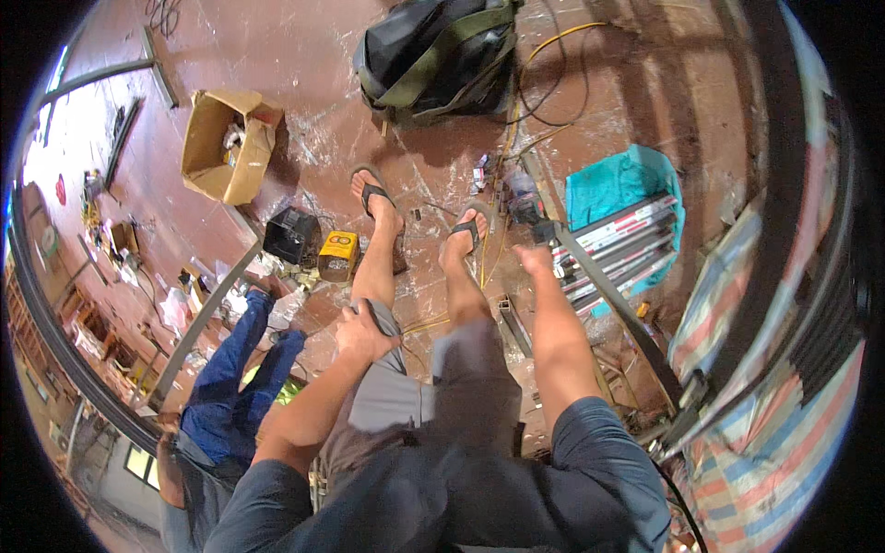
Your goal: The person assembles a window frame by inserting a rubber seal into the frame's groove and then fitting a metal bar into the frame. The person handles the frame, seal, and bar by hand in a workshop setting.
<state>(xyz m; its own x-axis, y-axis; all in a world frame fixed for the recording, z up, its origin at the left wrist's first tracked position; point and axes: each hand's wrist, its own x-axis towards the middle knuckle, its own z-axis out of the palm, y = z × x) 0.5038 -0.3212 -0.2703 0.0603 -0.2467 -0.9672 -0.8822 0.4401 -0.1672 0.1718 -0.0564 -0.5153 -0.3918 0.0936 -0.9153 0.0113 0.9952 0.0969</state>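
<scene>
My left hand (367,334) is at my left knee, fingers curled against a dark, curved-edged thing (378,318) too covered to name. My right arm reaches forward, and my right hand (534,260) is at a grey metal bar (599,286) near a small dark block (546,232). The fingers of that hand are mostly hidden. Just right of the bar, several long, wrapped strips (627,244) lie on a teal cloth or bag (613,180).
A black bag (438,60) with green straps lies ahead, cables (562,37) beside it. To the left are an open cardboard box (207,157), a black container (289,235) and a yellow tin (338,255). Another person in blue trousers (226,405) is at lower left. Striped sheeting (765,461) hangs right.
</scene>
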